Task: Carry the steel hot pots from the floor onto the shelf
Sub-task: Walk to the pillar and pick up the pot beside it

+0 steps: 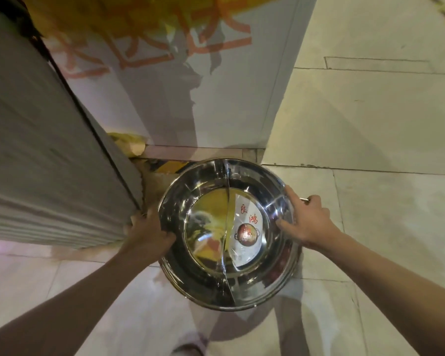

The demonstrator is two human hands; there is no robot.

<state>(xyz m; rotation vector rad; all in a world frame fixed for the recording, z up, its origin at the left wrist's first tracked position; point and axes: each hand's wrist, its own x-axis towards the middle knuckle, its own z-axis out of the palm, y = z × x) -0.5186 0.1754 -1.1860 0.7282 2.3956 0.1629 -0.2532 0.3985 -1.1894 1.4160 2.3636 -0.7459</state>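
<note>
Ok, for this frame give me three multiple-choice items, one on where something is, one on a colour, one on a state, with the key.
1. Where does the paper label lie in the hot pot?
A. Right of the divider
B. Left of the divider
C. On the outer wall

2. What colour are the two large characters on the label?
A. Blue
B. Red
C. Green

3. How is the pot held?
A. By the left hand alone
B. By nobody; it stands untouched
C. By both hands at opposite sides of the rim

Key: 1 A, the label sits on the floor of the half right of the curved divider. 2 B, the characters are printed red. 3 C, the left hand and right hand grip opposite sides.
</note>
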